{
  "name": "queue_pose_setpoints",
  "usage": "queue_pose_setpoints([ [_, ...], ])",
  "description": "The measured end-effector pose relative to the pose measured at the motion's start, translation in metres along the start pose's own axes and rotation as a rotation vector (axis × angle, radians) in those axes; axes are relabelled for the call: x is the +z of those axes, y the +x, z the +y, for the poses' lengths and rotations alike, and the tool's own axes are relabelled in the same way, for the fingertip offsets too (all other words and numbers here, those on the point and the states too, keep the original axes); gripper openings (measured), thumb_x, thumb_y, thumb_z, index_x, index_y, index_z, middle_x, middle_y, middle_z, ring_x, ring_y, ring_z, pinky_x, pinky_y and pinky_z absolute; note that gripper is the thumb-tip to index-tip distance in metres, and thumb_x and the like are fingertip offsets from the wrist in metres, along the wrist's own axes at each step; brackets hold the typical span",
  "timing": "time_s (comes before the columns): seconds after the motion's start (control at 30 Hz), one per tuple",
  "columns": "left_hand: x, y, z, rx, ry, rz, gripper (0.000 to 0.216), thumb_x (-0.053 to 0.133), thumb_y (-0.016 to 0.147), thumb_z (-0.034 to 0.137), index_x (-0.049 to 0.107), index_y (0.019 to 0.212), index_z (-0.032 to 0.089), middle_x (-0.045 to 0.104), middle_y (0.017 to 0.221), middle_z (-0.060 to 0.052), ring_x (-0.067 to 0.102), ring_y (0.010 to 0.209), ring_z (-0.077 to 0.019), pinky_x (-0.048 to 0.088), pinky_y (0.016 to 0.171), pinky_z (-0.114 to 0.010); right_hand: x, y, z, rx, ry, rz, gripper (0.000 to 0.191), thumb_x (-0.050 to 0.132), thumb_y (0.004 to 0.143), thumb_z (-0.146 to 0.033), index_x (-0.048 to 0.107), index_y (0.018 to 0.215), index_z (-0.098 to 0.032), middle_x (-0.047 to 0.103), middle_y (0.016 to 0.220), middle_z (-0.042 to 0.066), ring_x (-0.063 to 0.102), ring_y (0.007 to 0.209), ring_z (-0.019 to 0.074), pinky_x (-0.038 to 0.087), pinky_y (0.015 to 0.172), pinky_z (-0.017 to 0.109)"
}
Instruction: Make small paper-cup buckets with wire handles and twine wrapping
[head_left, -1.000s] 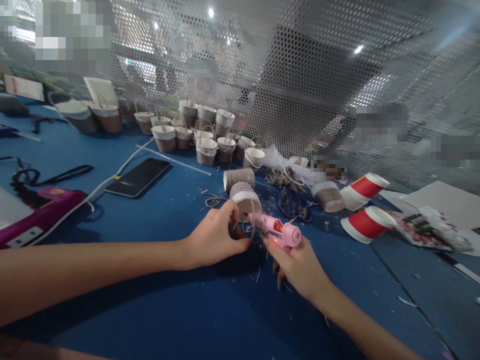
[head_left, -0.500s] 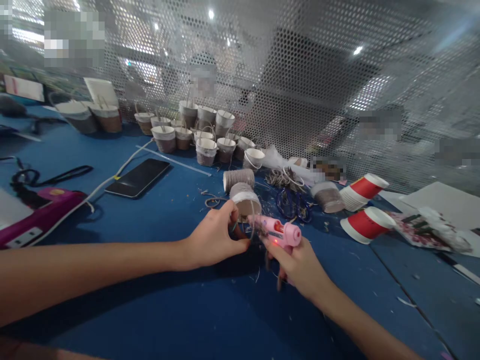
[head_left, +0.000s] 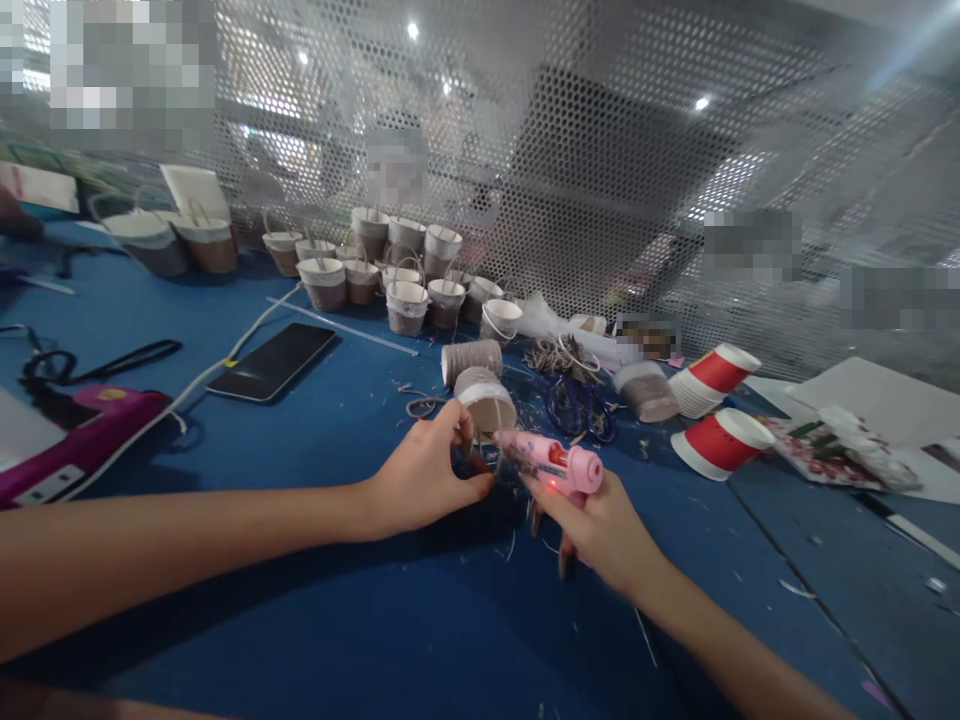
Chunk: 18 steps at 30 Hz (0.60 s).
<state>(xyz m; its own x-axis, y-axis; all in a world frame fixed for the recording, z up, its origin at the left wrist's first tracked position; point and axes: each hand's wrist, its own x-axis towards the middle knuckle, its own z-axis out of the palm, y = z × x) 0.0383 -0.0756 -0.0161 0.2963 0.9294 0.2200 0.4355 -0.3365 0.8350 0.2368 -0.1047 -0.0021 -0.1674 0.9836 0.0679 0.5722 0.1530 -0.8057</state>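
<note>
My left hand is closed at the near rim of a twine-wrapped paper cup, which lies tilted with its white mouth towards me. A thin loop-like handle hangs from the cup by my thumb; some fingertips are hidden. In my right hand is a pink glue gun with a red light glowing on its side. Its nozzle points left, close to the cup's mouth; whether it touches is unclear. A spool of twine lies just behind the cup.
Several small cup buckets stand along the mesh screen. Blue-handled scissors, red-and-white paper cups and a wrapped cup lie to the right. A phone, white cable and purple power strip are on the left.
The view has shifted slightly, so the background sits a little further left. Both hands, the cup and the glue gun keep nearly the same positions relative to each other.
</note>
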Motion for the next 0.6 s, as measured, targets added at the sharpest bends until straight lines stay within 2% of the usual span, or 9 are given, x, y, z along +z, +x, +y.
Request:
queue_pose_setpoints([
  [0.2,-0.003,-0.002,0.000,0.048,-0.081,-0.016,0.042,0.071,0.066,0.022,0.034,0.085,0.022,0.068,0.074,0.005,0.041,0.042,-0.0048,0.033,0.044,-0.020,-0.028,-0.025,0.000,-0.051,-0.171,0.141,0.026,0.055,0.076,-0.037,0.051,0.057,-0.021,0.050,0.045,-0.001,0.046,0.040,0.0126,0.036,0.038,0.024],
  [0.33,-0.011,-0.005,0.005,0.141,-0.056,-0.051,0.049,0.077,0.062,0.025,0.036,0.089,0.022,0.070,0.081,0.004,0.041,0.042,-0.0045,0.034,0.042,-0.019,-0.050,-0.040,0.016,-0.023,-0.393,0.286,0.025,0.054,0.076,-0.041,0.054,0.059,-0.023,0.053,0.046,0.000,0.049,0.039,0.0150,0.036,0.039,0.025],
  [0.43,-0.018,-0.007,0.009,0.196,-0.020,-0.109,0.047,0.076,0.063,0.026,0.037,0.090,0.022,0.068,0.080,0.003,0.044,0.043,-0.0050,0.035,0.041,-0.019,-0.068,-0.044,0.033,-0.021,-0.598,0.422,0.022,0.053,0.075,-0.042,0.058,0.063,-0.024,0.059,0.054,0.002,0.056,0.048,0.0180,0.039,0.045,0.026],
  [0.53,-0.026,-0.003,0.010,0.294,-0.004,-0.150,0.038,0.070,0.069,0.026,0.038,0.089,0.021,0.062,0.075,0.003,0.051,0.050,-0.0075,0.042,0.045,-0.020,-0.082,-0.048,0.046,-0.004,-0.616,0.431,0.025,0.051,0.076,-0.045,0.056,0.062,-0.024,0.059,0.054,0.002,0.055,0.048,0.0178,0.040,0.048,0.027],
  [0.6,-0.031,0.005,0.010,0.454,0.068,-0.112,0.032,0.065,0.073,0.025,0.040,0.092,0.020,0.060,0.083,-0.001,0.057,0.063,-0.0111,0.049,0.054,-0.024,-0.088,-0.051,0.050,0.008,-0.562,0.403,0.029,0.049,0.076,-0.047,0.053,0.059,-0.024,0.057,0.050,0.001,0.054,0.047,0.0176,0.041,0.049,0.027],
])
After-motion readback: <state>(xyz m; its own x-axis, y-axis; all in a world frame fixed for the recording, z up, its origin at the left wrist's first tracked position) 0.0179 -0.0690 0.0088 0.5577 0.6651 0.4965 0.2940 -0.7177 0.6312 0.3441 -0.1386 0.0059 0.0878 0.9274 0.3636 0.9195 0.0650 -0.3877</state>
